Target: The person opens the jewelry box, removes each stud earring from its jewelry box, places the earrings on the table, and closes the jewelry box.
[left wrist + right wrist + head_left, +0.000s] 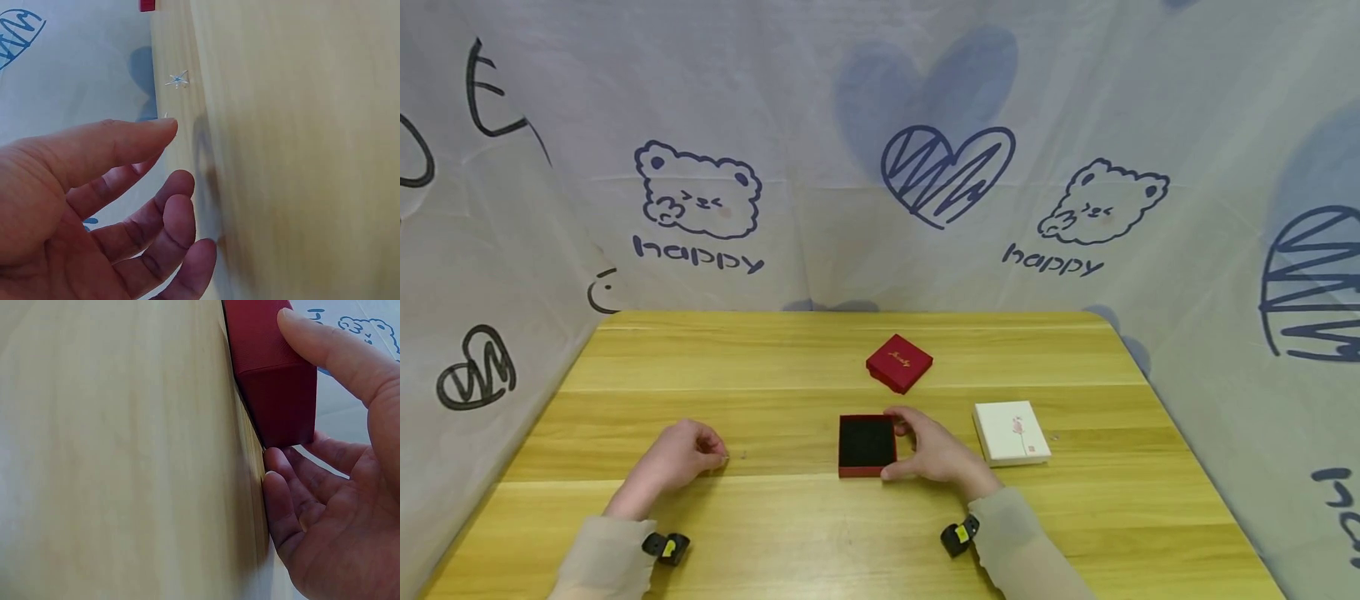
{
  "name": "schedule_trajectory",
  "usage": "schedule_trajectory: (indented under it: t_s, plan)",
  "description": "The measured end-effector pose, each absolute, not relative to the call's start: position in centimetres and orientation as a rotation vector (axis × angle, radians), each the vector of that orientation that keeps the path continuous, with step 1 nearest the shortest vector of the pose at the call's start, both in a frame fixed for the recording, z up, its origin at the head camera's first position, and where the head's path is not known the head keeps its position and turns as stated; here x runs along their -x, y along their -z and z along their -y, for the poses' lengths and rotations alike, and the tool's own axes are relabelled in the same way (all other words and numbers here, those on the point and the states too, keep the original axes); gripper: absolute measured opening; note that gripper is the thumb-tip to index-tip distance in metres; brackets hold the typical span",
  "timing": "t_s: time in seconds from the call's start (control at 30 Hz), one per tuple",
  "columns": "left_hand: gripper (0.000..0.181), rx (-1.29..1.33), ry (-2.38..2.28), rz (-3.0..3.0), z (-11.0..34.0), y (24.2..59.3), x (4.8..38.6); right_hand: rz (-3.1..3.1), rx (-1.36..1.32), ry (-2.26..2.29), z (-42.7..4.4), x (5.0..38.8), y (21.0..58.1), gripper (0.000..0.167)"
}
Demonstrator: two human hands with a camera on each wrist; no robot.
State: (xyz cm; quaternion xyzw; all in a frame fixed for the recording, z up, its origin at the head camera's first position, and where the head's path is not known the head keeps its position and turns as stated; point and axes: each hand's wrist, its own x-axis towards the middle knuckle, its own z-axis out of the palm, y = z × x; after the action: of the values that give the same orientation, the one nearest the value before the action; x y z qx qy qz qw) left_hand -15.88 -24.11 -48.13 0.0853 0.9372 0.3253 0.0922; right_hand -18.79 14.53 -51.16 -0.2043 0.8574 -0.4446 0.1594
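Note:
My right hand [934, 448] holds the right side of a small red jewelry box base [868, 476] with black lining. In the right wrist view, the thumb lies on one face of the red box [278, 394] and the fingers are around its corner. To the left, my left hand [681, 454] has thumb and forefinger together, pinching a tiny shiny piece [166, 115], mostly hidden by the thumb. Just beyond those fingertips, a small silvery star-shaped piece [178, 79] lies on the table; its exact kind is too small to tell.
Behind the box base sits a red lid [899, 363] with gold lettering. A white box [1012, 432] with a flower print stands right of my right hand, with a tiny shiny bit [1055, 437] beside it. Printed cloth hangs around the wooden table [790, 542].

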Motion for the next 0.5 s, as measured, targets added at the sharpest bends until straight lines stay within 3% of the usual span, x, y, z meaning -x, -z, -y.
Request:
schedule_trajectory:
  t_s: [0.5]
  plan:
    - [0.005, -0.199, -0.899, -2.794, 24.04, 48.46, 16.43, -2.45, 0.571, 1.257, -14.54, 18.74, 51.08, 0.09]
